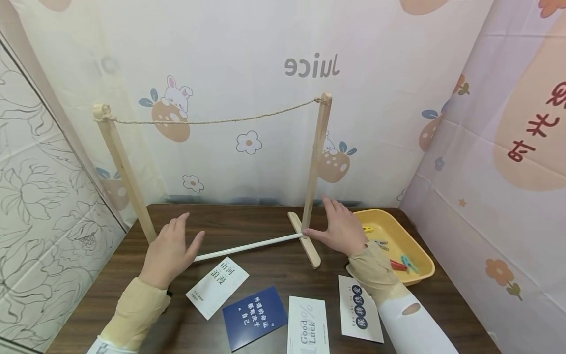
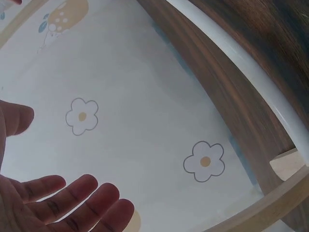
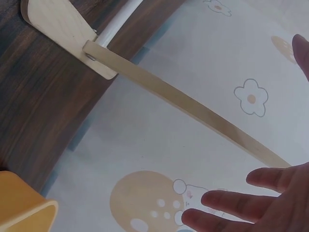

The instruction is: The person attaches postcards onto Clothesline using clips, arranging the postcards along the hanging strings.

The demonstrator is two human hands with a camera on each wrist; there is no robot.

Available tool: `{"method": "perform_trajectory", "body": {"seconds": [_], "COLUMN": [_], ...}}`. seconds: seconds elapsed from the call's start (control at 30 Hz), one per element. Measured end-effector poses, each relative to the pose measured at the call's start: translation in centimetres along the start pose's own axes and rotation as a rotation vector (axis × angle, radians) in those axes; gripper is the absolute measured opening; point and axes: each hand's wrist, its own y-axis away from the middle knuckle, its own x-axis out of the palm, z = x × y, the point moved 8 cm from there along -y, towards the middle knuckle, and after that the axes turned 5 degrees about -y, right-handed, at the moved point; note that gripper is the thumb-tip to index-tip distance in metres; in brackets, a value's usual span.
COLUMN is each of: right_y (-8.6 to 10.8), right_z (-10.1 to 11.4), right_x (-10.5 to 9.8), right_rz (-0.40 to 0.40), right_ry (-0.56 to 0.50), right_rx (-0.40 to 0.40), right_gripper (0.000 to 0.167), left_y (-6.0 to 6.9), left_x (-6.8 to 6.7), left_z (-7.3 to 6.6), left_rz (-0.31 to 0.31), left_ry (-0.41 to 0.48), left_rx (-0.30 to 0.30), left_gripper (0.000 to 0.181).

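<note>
Fingers [image 2: 79,189] extended, thumbs [image 1: 194,246] apart | left hand [image 1: 167,255], right hand [image 1: 344,228] near wooden stand [image 1: 317,162]

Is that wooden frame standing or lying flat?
Standing: the wooden frame rests on a foot, posts upward, with a string between their tops.

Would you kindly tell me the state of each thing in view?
Left hand: holding nothing.
Right hand: holding nothing.
Two pale wooden posts: standing.
Tan twine: tied to both posts, sagging.
Slim white rod: meeting right post's lower end.
Four rectangular printed cards: lying flat.
Shallow yellow plastic tray: uncovered.
Small coloured clips: in tray.
</note>
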Motion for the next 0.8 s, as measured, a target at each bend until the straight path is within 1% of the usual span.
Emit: {"method": "perform_trajectory", "body": {"seconds": [0.2, 0.33, 0.5, 0.8], "right_y": [-0.3, -0.4, -0.7, -1.3], "right_z": [-0.1, 0.0, -0.1, 0.2], "right_x": [0.1, -0.2, -0.5, -1.2], "right_rz": [0.002, -0.022, -0.038, -0.071], "right_ry": [-0.003, -0.014, -0.043, -0.093], "right_rx": [0.010, 0.006, 0.025, 0.019], "right_gripper": [0.117, 0.109, 0.100, 0.098], "left_y": [0.3, 0.5, 0.6, 0.9], "left_x": [-0.8, -1.1, -1.6, -2.5], "left_z": [0.3, 0.5, 0.8, 1.4], "left_rz": [-0.086, -0.130, -0.182, -0.256], "left_ry": [0.027, 0.050, 0.061, 0.070], "left_rx": [-0.010, -0.019, -0.021, -0.037], "left_gripper": [0.059, 0.051, 0.040, 0.032]}}
